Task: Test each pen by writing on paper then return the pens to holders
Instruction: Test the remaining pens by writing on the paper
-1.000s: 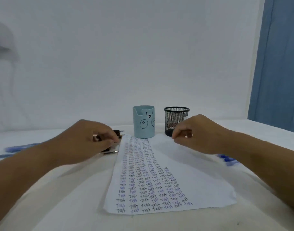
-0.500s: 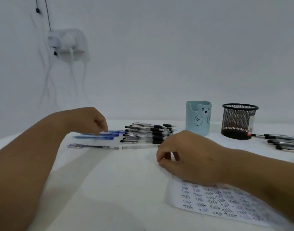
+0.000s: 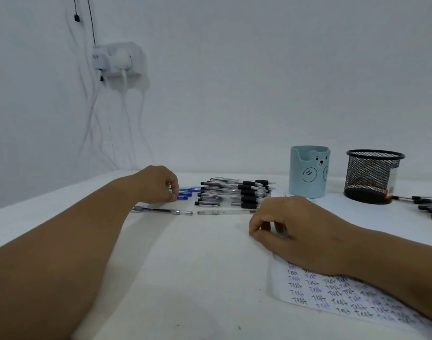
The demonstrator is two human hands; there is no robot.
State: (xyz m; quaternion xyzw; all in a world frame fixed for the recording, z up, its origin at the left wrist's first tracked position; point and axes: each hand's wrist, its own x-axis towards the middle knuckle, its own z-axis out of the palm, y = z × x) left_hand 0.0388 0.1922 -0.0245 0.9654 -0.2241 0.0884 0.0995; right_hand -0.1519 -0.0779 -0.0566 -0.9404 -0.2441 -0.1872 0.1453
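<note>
Nearest, one sheet of paper point(image 3: 337, 298) is seen on the white table point(image 3: 197, 278), covered in rows of the handwritten word "Test" in black and blue. The right hand point(image 3: 296, 231) rests on the paper's far-left corner, its fingers curled down; whether anything is pinched cannot be told. Left of the paper and farther back, two pens point(image 3: 193, 212) lie end to end in a line. Behind them, a pile of black-grip pens point(image 3: 234, 192) is stacked side by side, too many and too overlapped to be counted surely. Left of that pile, a few blue pens point(image 3: 185, 193) are laid, and the left hand point(image 3: 158, 184) is curled over them with fingertips pinching at one blue pen's end. Beyond the paper, two holders stand side by side: a light blue bear cup point(image 3: 308, 175) and, to its right, a black mesh cup point(image 3: 372, 177). Right of the mesh cup, several more pens point(image 3: 428, 204) are cut off by the frame edge. At the back, a plain white wall carries one socket block point(image 3: 117, 60) with cables hanging down.
</note>
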